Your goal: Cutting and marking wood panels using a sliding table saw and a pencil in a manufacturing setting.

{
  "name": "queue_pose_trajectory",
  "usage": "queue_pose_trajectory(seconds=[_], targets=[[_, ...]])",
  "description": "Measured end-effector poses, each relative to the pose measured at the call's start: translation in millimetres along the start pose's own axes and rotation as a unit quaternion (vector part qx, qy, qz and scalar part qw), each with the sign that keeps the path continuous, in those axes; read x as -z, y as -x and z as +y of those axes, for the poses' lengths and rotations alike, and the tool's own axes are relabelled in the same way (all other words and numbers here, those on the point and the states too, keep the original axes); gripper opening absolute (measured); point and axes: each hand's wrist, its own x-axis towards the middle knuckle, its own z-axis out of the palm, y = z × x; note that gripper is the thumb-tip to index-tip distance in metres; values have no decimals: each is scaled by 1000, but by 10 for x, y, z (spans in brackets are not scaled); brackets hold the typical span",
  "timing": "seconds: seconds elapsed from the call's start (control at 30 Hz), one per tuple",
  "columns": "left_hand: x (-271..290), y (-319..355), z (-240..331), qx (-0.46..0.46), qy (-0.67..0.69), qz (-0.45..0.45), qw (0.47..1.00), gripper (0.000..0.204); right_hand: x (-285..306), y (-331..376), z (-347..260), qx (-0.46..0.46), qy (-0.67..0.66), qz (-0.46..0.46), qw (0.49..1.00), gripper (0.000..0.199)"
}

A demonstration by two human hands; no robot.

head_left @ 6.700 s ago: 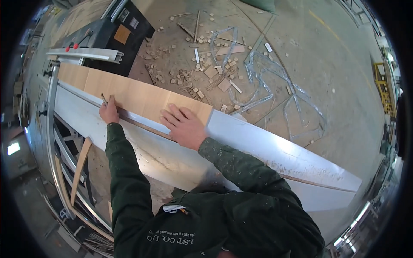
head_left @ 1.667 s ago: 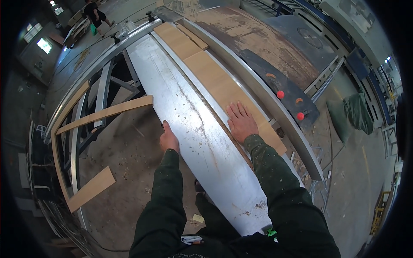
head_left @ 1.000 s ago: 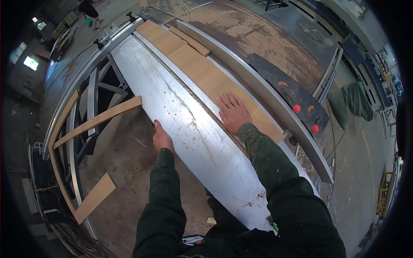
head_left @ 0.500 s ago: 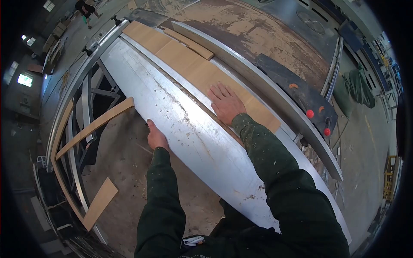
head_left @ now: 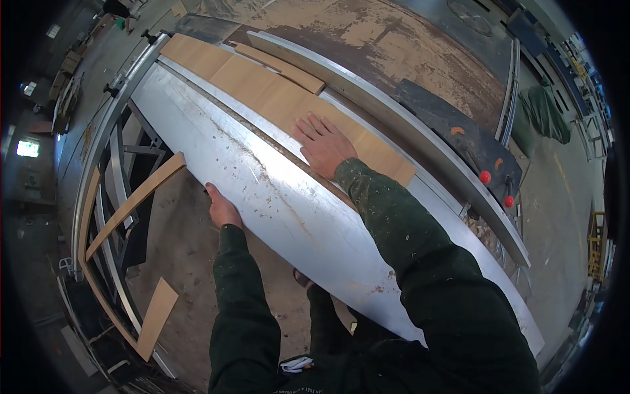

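Observation:
A long light-brown wood board [head_left: 262,87] lies along the silver metal sliding table [head_left: 282,203] of a panel saw. My right hand [head_left: 325,148] rests flat on the board's near part, fingers spread. At the table's near left edge, my left hand [head_left: 224,209] is closed around the rim, thumb on top; its other fingers are hidden below. A narrower wood strip [head_left: 289,68] lies beyond the board, close to a long metal rail [head_left: 387,111]. Sawdust and chips speckle the table.
A metal side frame [head_left: 119,171] at left carries a curved-looking wood strip [head_left: 134,207] and a short wood piece [head_left: 157,318]. Beyond the rail are a black panel with red knobs [head_left: 485,177] and a dusty brown surface [head_left: 367,39]. A person [head_left: 118,10] is far off at upper left.
The sliding table, board and both my hands have moved toward the upper left, past the rail and red knobs. My foot has come into view below the table. Both hands keep their hold.

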Motion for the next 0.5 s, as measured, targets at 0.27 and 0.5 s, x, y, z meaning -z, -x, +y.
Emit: queue_pose_trajectory(seconds=[0.27, 0.5], targets=[[25, -286, 318, 0, 23, -21, 1000, 101, -112, -422, -74, 8, -2, 22, 1000, 53], [30, -691, 526, 4, 63, -38, 997, 99, -118, -862, -189, 5, 8, 15, 1000, 56]])
